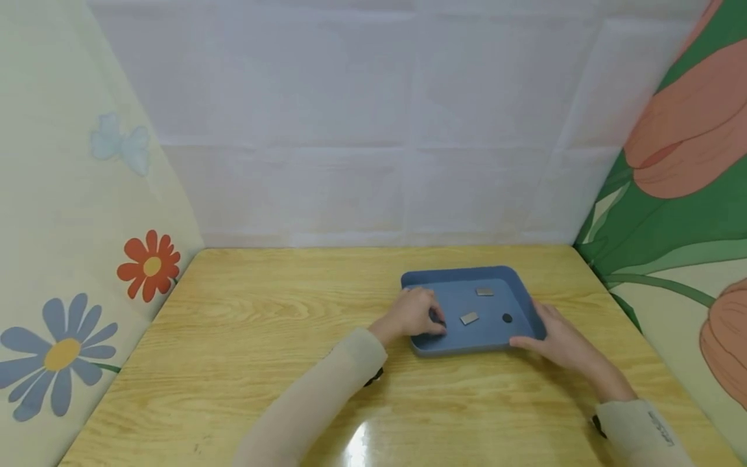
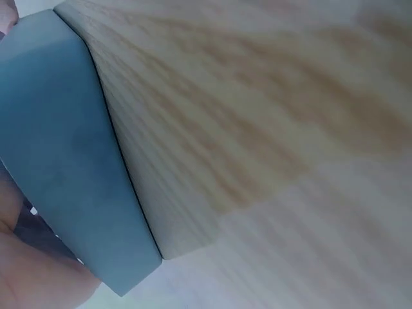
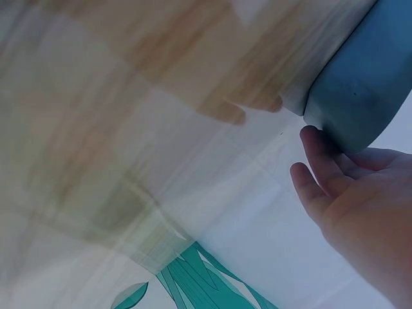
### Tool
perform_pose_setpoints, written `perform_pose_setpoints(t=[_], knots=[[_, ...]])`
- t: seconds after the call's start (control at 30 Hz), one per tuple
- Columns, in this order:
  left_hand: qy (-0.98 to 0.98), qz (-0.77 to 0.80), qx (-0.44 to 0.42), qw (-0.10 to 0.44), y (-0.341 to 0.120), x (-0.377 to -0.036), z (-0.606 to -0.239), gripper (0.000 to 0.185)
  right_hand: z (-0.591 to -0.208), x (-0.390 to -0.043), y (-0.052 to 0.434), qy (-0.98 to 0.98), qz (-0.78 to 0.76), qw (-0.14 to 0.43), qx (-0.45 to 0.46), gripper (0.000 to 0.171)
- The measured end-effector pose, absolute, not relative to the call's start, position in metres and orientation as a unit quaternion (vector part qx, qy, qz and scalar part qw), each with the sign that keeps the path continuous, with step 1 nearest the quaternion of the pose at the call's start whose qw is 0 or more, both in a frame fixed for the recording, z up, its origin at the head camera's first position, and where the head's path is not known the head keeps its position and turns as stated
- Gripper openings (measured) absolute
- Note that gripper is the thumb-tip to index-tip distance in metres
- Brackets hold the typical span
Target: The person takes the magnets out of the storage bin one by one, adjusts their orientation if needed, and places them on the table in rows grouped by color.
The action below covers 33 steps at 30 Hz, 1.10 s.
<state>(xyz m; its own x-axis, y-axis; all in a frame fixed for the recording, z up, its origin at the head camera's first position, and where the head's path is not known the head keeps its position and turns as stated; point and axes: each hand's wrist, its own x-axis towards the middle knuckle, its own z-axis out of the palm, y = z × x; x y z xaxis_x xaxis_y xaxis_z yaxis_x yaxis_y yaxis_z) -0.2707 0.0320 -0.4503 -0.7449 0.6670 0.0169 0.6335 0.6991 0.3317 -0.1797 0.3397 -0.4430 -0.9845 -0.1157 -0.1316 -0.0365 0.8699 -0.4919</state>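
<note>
One table [image 1: 262, 311], one tray [image 1: 458, 301], two metal blocks [image 1: 469, 318] and one dark disc [image 1: 508, 318]; whether the left grip [image 1: 415, 312] covers more is unclear. With the right grip [image 1: 557, 337], two grips in all; two sleeves [image 1: 323, 389]. Printed: two daisies [image 1: 62, 355], one butterfly [image 1: 137, 144], at least two tulips [image 1: 694, 117]. One white backdrop [image 1: 350, 130].

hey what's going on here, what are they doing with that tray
A person's left hand is inside the left end of a blue tray on a wooden table; whether it grips anything is unclear. The right hand holds the tray's right side. Between them, two small rectangular pieces and a dark round piece lie on the tray's floor.
</note>
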Motion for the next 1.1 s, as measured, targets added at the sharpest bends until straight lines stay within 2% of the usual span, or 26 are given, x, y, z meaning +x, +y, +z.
perform_pose_setpoints(t=[0.2, 0.47, 0.77, 1.1], knots=[[0.912, 0.199, 0.357, 0.04, 0.028, -0.273, -0.446, 0.016, -0.443, -0.179, 0.339, 0.964, -0.25, 0.078, -0.04, 0.119], [0.903, 0.247, 0.352, -0.015, 0.016, -0.277, -0.431, 0.014, -0.442, -0.178, 0.338, 0.965, -0.247, 0.074, -0.042, 0.118], [0.913, 0.282, 0.295, -0.007, -0.009, -0.282, -0.415, 0.017, -0.441, -0.179, 0.339, 0.968, -0.236, 0.075, -0.042, 0.119], [0.922, 0.281, 0.264, -0.022, -0.036, -0.291, -0.406, 0.017, -0.44, -0.178, 0.338, 0.969, -0.23, 0.072, -0.045, 0.119]])
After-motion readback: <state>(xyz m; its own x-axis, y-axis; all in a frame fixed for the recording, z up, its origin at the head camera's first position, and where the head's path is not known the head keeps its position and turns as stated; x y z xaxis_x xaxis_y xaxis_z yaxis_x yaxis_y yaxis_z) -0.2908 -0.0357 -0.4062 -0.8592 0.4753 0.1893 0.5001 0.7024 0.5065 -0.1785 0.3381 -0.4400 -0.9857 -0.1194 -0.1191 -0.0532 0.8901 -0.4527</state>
